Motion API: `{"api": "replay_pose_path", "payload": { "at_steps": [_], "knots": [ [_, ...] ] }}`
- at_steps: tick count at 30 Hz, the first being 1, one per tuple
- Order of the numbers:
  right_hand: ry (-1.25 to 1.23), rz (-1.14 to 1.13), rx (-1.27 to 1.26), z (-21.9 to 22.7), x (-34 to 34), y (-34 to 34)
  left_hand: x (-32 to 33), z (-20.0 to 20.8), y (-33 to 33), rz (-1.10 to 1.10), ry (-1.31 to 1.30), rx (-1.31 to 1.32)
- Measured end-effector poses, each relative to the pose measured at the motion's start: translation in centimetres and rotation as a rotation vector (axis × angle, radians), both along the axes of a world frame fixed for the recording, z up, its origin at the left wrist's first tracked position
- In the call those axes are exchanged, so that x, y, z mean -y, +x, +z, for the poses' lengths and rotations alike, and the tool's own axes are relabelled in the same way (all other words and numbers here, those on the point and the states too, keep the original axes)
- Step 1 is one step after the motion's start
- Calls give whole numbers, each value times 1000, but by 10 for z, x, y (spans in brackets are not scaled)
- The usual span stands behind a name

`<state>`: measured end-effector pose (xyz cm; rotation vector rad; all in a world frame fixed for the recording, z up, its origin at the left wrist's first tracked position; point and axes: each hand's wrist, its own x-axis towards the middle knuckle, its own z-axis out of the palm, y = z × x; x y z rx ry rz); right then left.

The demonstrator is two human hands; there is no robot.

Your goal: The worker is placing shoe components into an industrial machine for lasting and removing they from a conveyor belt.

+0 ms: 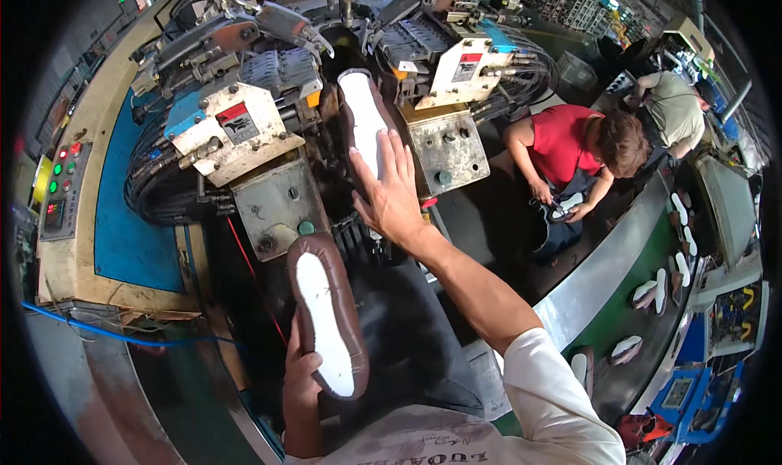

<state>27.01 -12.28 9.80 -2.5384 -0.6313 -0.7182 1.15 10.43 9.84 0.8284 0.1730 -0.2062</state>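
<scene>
My left hand (303, 375) grips a brown shoe upper (327, 318), its white insole facing up, near my body. The fingers wrap round its lower side, and part of the hand is hidden behind it. Farther ahead, a second brown shoe upper (363, 115) with a white insole sits in the lasting machine between its two clamp heads. My right hand (387, 192) lies on that one with its fingers stretched out over the insole. What is under the palm cannot be seen.
Clamp heads (236, 127) (460, 70) with hoses flank the shoe. A control panel (61, 188) with lit buttons stands at left. On the right, a person in red (570, 147) handles a shoe beside a green conveyor (603, 318) carrying several shoes. Another person (672, 111) stands beyond.
</scene>
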Motion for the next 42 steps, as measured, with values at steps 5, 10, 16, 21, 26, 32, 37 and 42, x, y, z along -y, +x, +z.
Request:
{"api": "replay_pose_path", "payload": {
  "at_steps": [5, 10, 16, 21, 26, 32, 37, 42],
  "knots": [
    [-36, -30, 22, 9, -11, 50, 10, -15, 25, -158, -36, 5],
    [-60, -60, 104, 13, -25, 115, 16, -20, 42, -131, 60, -46],
    [-91, -75, 141, 27, -31, 157, 27, -20, 67, -107, 213, -7],
    [-68, -32, 208, 41, -35, 150, 35, -26, 78, -94, 440, 77],
    [-75, -66, 242, 55, -36, 146, 41, -25, 77, -80, 589, 186],
    [277, 209, -266, 17, -20, 2, 45, -31, 60, -8, 726, 136],
    [838, 120, -1101, -25, 4, -120, 57, -29, 35, -113, 906, 225],
    [1063, 174, -1246, -58, 26, -162, 65, -33, -5, -172, 842, 180]
  ]
}}
